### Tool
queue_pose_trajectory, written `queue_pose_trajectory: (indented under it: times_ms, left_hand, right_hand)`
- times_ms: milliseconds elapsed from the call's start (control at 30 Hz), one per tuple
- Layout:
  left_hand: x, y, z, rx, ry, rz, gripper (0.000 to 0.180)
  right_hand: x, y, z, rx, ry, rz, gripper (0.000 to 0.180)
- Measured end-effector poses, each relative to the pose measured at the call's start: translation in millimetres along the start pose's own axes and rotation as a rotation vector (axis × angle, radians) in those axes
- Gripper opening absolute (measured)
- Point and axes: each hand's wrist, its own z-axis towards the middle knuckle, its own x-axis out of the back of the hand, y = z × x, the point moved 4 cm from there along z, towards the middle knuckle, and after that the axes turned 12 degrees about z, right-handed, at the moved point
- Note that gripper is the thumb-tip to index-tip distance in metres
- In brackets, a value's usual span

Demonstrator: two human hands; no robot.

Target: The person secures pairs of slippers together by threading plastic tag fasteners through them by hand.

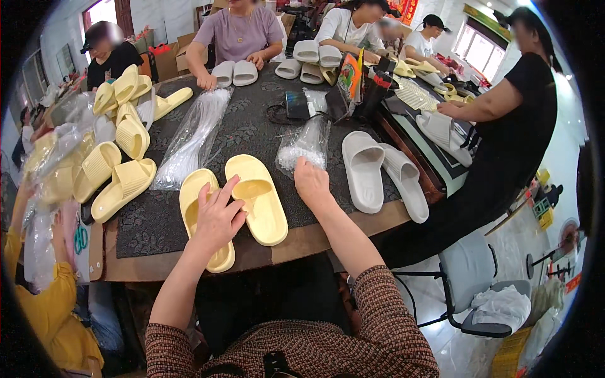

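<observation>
A pair of pale yellow slide slippers lies in front of me, soles down, toes toward me. My left hand (218, 214) is over the left slipper (222, 257), covering much of it; its fingers are spread and reach to the inner edge of the right slipper (268, 217). My right hand (312, 183) is at the near end of a clear bag of thin plastic ties (301, 156). Its fingertips are closed against the ties; whether one is singled out is too small to see. To its right rests a grey slipper pair (363, 173).
Several yellow slippers (123, 183) are heaped at left beside plastic bags. A longer bag of ties (194, 138) lies behind my pair. A phone (297, 104) and more grey slippers (244, 73) are farther back. Co-workers stand or sit around; a grey chair (467, 268) stands at right.
</observation>
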Motion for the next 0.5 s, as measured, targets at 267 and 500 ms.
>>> queue_pose_trajectory:
  times_ms: [267, 500]
  left_hand:
    - [-3.3, -0.9, -1.3, 0.018, -0.061, -0.019, 0.020]
    - [-5.2, -3.5, -1.2, 0.013, -0.047, -0.030, 0.022]
  right_hand:
    - [1.8, 5.2, -2.1, 0.047, 0.059, 0.047, 0.004]
    - [52.3, -30.6, 0.4, -0.007, 0.082, 0.516, 0.016]
